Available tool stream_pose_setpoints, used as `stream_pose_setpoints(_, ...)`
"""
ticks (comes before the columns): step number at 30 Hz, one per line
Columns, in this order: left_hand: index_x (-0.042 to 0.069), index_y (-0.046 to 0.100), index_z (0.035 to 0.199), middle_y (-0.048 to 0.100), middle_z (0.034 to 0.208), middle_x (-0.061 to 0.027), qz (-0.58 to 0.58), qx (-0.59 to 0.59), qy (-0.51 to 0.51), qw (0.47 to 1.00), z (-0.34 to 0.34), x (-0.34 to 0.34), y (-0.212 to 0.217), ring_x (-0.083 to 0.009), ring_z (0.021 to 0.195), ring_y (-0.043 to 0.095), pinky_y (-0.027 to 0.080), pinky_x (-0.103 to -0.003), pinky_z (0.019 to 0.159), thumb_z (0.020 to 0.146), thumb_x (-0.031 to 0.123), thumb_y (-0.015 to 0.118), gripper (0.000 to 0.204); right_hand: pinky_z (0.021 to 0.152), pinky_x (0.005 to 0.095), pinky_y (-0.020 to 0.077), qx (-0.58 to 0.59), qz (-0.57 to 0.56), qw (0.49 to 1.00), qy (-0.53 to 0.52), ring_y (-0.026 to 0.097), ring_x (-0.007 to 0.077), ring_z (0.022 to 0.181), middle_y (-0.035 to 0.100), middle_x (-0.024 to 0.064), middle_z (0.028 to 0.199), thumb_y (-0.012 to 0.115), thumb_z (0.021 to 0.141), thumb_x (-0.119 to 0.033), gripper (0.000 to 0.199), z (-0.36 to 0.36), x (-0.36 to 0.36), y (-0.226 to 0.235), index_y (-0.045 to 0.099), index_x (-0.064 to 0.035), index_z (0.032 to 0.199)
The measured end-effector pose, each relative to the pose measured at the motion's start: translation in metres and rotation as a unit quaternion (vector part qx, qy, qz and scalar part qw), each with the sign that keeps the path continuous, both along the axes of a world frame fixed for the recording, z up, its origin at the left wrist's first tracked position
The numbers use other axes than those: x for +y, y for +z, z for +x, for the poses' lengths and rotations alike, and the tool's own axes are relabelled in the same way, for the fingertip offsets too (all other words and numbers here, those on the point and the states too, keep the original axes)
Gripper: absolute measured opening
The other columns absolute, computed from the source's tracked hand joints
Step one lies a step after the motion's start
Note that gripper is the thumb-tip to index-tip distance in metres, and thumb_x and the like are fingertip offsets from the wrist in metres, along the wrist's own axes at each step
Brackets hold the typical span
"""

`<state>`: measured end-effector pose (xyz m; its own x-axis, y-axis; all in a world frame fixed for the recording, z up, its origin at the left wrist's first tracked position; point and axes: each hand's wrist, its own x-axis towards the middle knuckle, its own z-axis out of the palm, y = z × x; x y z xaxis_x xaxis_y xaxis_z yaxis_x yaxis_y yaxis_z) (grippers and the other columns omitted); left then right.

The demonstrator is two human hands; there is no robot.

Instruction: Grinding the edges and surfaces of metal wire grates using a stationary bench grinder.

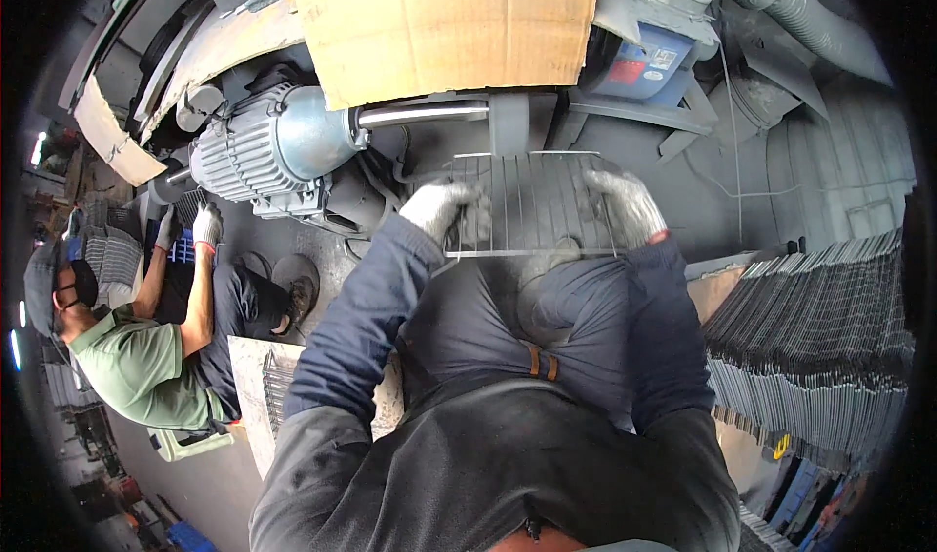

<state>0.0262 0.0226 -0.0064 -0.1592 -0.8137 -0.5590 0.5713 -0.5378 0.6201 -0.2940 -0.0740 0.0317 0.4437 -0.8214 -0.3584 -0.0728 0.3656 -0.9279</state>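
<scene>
Gloved left hand [451, 210] and right hand [626, 207] curl round the sides of a wire rack [535, 204]; electric motor [278, 147] leftward, stacked racks [810, 347] rightward, cardboard [444, 35] beyond, grey floor [210, 484] below.

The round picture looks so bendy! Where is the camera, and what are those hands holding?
No robot here: a person wears the camera on their head, looking down. Its very wide lens bends straight edges. The gloved left hand and gloved right hand hold a flat wire rack by its two sides. Many similar racks are packed together on the right. A big grey motor sits ahead on the left, near a sheet of cardboard. The person in green on the left is somebody else.
</scene>
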Motion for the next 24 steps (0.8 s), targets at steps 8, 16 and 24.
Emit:
stream_pose_setpoints(8, 0.002, 0.061, 0.113, 0.068, 0.098, -0.0058, -0.192, -0.258, 0.036, 0.946, -0.021, 0.093, 0.054, -0.0141, 0.084, 0.066, 0.057, -0.03, 0.075, 0.09, 0.001, 0.077, 0.028, 0.09, 0.035, 0.0572, 0.095, -0.236, 0.966, -0.05, 0.069, 0.0196, 0.1, 0.073, 0.0118, 0.112, 0.07, 0.099, -0.01, 0.038, -0.009, 0.091, 0.038, 0.061, 0.0038, 0.133)
stream_pose_setpoints(16, 0.006, 0.054, 0.09, 0.055, 0.084, 0.0022, -0.263, -0.367, 0.144, 0.881, -0.03, 0.122, 0.079, -0.0067, 0.079, 0.049, 0.045, -0.025, 0.073, 0.085, -0.004, 0.076, 0.024, 0.093, 0.0325, 0.0564, 0.075, -0.22, 0.966, -0.116, 0.069, 0.0171, 0.101, 0.073, 0.0113, 0.113, 0.073, 0.099, -0.005, 0.029, 0.009, 0.132, 0.045, 0.064, 0.0037, 0.125)
stream_pose_setpoints(24, 0.002, 0.062, 0.102, 0.07, 0.099, -0.0058, -0.309, -0.41, 0.175, 0.84, -0.029, 0.125, 0.062, -0.0111, 0.093, 0.065, 0.053, -0.027, 0.081, 0.086, -0.004, 0.077, 0.023, 0.098, 0.0334, 0.0556, 0.072, -0.252, 0.954, -0.147, 0.069, 0.0184, 0.11, 0.073, 0.0126, 0.12, 0.074, 0.096, -0.003, 0.043, 0.016, 0.151, 0.028, 0.06, 0.0015, 0.137)
